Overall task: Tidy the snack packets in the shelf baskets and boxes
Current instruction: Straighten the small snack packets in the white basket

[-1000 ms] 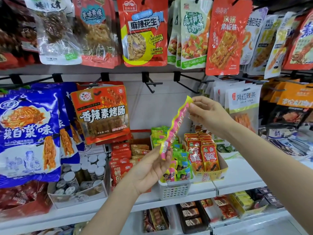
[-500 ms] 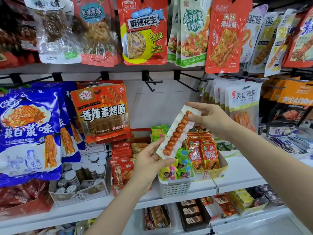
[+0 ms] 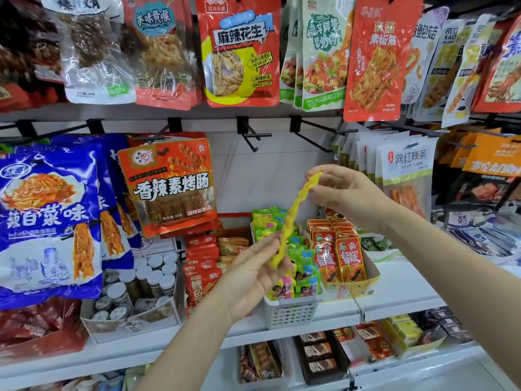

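At centre frame, the right hand (image 3: 342, 193) pinches the top of a long yellow snack packet (image 3: 293, 215). The left hand (image 3: 251, 275) pinches its lower end, above a white basket (image 3: 290, 311) of packets.

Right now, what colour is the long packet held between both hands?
Yellow, edge-on, in the head view: long packet.
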